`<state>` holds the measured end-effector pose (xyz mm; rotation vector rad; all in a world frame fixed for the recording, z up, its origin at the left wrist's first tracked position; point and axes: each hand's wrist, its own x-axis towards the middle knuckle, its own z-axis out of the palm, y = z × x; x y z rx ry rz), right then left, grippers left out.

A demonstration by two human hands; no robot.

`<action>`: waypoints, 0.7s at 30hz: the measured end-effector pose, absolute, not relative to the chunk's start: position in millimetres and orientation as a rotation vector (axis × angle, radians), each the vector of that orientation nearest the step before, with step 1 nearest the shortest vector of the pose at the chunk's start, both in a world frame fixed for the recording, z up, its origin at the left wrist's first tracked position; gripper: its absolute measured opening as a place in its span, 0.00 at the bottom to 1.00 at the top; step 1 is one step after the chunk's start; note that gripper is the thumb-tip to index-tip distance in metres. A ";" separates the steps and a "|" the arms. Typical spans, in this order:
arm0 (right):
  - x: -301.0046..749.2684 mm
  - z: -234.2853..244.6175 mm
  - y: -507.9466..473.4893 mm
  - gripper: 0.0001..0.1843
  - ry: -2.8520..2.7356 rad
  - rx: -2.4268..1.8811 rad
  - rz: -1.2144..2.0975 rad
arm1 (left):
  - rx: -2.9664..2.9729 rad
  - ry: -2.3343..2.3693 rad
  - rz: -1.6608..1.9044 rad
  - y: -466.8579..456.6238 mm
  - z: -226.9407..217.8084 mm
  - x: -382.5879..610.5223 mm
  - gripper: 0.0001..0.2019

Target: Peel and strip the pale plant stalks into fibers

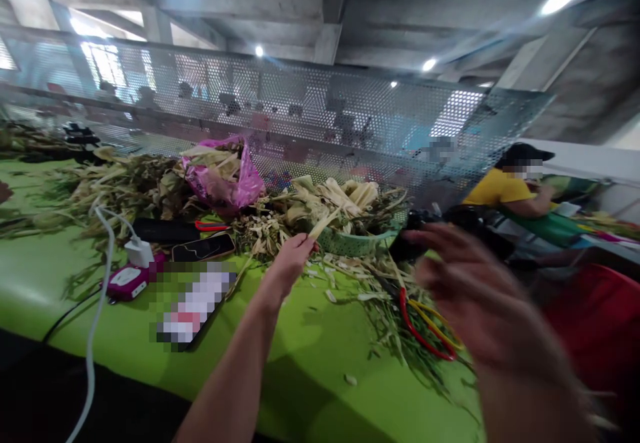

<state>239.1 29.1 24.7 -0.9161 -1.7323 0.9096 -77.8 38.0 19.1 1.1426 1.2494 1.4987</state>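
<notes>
Head view: the person's left hand [295,256] pinches the lower end of a long, pale, dry husk strip [325,224], which slants up and right towards the heap of cream-coloured husks [350,196] in a pale-green perforated plastic basket [350,243]. The right hand [465,290] is raised with bent fingers, blurred by motion; whether it grasps anything cannot be told. Beyond its fingers, a cutting tool with red and yellow loop handles [404,306] lies among green stalks [390,326] on the glossy lime-green tabletop [320,363]. Left of the basket, a shiny pink plastic bag [225,186] contains more dry husks, and a phone with a lit screen [197,306] lies nearer the person.
</notes>
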 end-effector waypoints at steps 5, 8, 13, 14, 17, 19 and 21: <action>80.1 61.7 56.9 0.18 -1.629 -0.880 1.624 | 1.419 1.419 1.452 37.8 21.8 -75.1 0.12; 71.4 43.4 63.1 0.17 -1.605 -0.880 1.677 | 1.594 1.578 1.367 35.6 23.4 -74.0 0.13; 103.2 40.0 75.1 0.13 -2.119 -0.964 0.942 | 1.882 1.802 1.105 28.9 22.5 -72.0 0.11; 108.8 44.8 76.1 0.11 -2.212 -0.968 0.745 | 1.934 1.789 1.055 27.9 22.2 -71.3 0.11; 121.5 58.3 77.9 0.09 -2.377 -0.984 0.331 | 2.030 1.735 0.934 26.5 21.5 -67.8 0.12; 127.2 62.0 79.5 0.08 -2.374 -1.006 0.211 | 2.061 1.697 0.853 26.8 20.0 -64.1 0.11; 131.0 60.8 80.8 0.10 -2.361 -0.999 0.393 | 2.079 1.635 0.817 27.5 17.2 -60.5 0.10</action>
